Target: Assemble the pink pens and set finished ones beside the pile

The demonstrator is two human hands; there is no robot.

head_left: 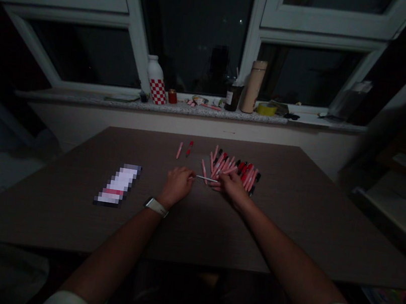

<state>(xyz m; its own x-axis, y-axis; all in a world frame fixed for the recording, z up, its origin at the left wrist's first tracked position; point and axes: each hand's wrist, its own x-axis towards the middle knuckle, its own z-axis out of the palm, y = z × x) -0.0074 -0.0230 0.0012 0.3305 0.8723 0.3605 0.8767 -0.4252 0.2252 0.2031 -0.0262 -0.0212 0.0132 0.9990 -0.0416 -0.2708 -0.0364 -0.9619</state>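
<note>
Both my hands meet over the middle of a dark brown table [292, 221]. My left hand [178, 184], a watch on its wrist, is closed in a pinch on one end of a thin white refill [206, 178]. My right hand [231, 186] is closed on the other end and seems to hold a pink pen part. Just beyond my right hand lies a pile of several pink, red and black pens [236, 168]. A pink pen [179, 150] and a red pen [190, 148] lie apart to the left of the pile.
A white flat pack [118, 184], blurred out, lies on the table to the left. The windowsill behind holds a checked white bottle [156, 80], a tan flask [254, 86], a dark jar [233, 97] and a yellow tape roll [266, 109]. The room is dim.
</note>
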